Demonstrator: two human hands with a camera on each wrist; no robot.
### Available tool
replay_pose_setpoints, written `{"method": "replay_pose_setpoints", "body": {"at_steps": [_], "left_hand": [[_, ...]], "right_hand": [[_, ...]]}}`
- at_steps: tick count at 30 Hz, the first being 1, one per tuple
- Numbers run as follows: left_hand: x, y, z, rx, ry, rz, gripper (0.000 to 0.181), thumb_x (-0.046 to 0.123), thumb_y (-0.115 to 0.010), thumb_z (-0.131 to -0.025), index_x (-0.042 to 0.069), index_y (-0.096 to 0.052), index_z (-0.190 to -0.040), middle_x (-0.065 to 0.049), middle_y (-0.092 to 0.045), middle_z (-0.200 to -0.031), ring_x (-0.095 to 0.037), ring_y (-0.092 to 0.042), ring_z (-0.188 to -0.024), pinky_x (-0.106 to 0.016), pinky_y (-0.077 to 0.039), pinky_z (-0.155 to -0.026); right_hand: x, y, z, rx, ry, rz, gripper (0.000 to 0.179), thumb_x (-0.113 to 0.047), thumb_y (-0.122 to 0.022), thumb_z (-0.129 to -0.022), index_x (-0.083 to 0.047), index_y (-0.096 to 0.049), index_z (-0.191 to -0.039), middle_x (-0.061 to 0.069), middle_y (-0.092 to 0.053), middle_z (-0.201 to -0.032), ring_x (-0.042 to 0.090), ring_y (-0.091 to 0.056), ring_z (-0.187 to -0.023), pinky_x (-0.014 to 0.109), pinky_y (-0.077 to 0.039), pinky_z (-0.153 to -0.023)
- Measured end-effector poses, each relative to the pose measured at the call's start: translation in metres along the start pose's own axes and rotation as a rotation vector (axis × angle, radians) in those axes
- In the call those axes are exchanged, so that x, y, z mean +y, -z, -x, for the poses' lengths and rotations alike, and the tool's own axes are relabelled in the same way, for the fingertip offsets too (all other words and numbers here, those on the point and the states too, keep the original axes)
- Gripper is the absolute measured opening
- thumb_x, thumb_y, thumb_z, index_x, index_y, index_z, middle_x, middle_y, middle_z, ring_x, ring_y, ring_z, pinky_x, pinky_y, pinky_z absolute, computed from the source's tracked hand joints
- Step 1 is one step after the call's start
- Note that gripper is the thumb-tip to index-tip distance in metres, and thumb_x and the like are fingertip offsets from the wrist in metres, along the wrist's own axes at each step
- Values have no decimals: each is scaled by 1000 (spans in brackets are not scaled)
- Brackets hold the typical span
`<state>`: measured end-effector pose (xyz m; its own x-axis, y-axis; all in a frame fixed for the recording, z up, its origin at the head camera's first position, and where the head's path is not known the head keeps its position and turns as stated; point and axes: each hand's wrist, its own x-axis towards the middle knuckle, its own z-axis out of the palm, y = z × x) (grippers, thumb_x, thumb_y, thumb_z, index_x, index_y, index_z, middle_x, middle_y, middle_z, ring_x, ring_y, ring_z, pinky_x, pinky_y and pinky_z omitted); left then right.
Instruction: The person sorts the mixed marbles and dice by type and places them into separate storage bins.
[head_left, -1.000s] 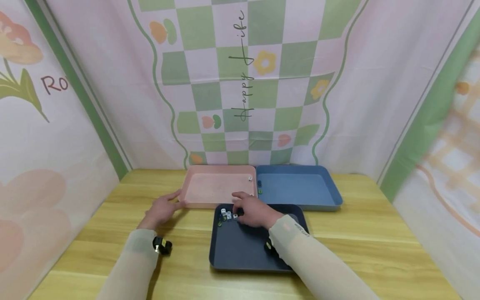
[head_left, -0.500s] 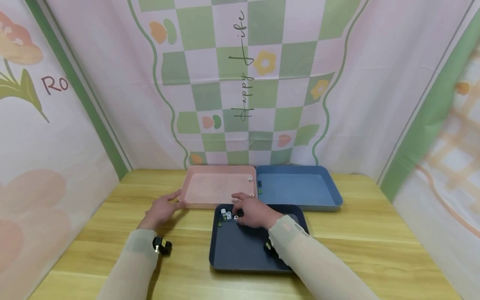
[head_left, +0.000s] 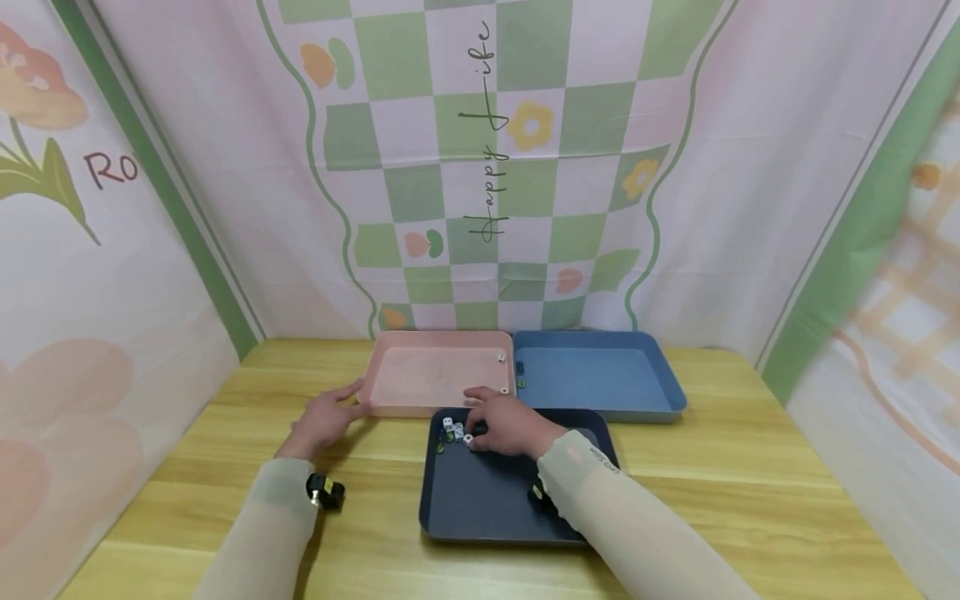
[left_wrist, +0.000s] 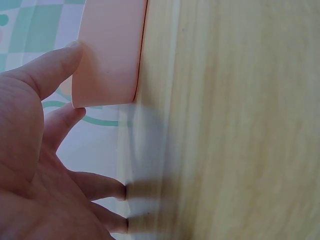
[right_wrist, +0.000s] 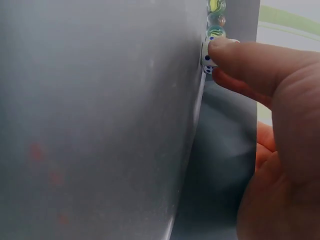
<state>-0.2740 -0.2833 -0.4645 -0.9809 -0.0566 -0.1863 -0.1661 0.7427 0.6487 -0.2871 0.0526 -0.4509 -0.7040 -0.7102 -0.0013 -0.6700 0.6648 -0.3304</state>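
My right hand (head_left: pixel 510 423) reaches over the far left part of the dark tray (head_left: pixel 480 500). Its thumb and index finger pinch a white die (right_wrist: pixel 206 56) with blue pips, low against the tray floor. Beside it, several white dice (head_left: pixel 448 424) and glass marbles (right_wrist: pixel 216 20) lie clustered in the tray's far left corner. At the front left corner of the pink tray (head_left: pixel 427 375), my left hand (head_left: pixel 324 421) has its thumb and index fingertips touching the wall and rim. The other left fingers are spread, with tips down at the wooden table.
A blue tray (head_left: pixel 600 375) stands right of the pink one, holding a dark blue piece (head_left: pixel 520 367) and a green marble (head_left: pixel 521 383) by its left wall. White dice (head_left: pixel 501 357) lie along the pink tray's right side. A patterned cloth (head_left: pixel 480 167) hangs behind the table (head_left: pixel 720 500).
The white die at my right fingertips has shifted slightly, and the fingers have moved a little with it. My left hand and the trays stay where they were.
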Motion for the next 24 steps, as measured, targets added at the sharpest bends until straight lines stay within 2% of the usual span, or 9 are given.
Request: {"method": "replay_pose_setpoints", "body": {"at_steps": [8, 14, 18, 21, 24], "left_hand": [[1, 0, 1, 6, -4, -7, 73, 63, -58, -92, 31, -38, -154, -23, -29, -157, -55, -14, -142, -85, 9, -92], [2, -2, 5, 1, 0, 1, 73, 64, -57, -92, 31, -39, -154, -22, -29, -157, -56, -12, -141, -84, 10, -92], [5, -1, 7, 2, 2, -8, 72, 63, -58, -92, 31, -39, -154, -22, -30, -157, -55, -14, -142, -85, 9, -92], [6, 0, 8, 8, 1, -13, 72, 63, -57, -92, 31, -40, -154, -22, -30, -157, -56, -14, -141, -85, 9, -92], [7, 1, 8, 11, 1, -13, 72, 63, -58, -92, 31, -40, -154, -23, -30, -156, -56, -15, -141, -85, 9, -92]], "right_hand": [[1, -1, 1, 4, 14, 2, 5, -25, -74, -91, -21, -75, -94, 11, -40, -154, 25, -55, -124, 43, -48, -98], [6, 7, 5, 61, 12, -158, 4, -25, -71, -94, -22, -74, -92, 13, -36, -156, 27, -51, -130, 44, -48, -98], [10, 27, 5, 199, -19, -253, 7, -25, -71, -93, -21, -74, -89, 14, -38, -155, 34, -44, -135, 50, -43, -102], [11, 47, 4, 336, -86, -288, 10, -26, -70, -93, -17, -76, -90, 13, -39, -155, 35, -36, -140, 53, -40, -105], [12, 65, 4, 428, -175, -311, 17, -29, -68, -96, -13, -75, -96, 11, -38, -155, 35, -32, -142, 55, -38, -105]]}}
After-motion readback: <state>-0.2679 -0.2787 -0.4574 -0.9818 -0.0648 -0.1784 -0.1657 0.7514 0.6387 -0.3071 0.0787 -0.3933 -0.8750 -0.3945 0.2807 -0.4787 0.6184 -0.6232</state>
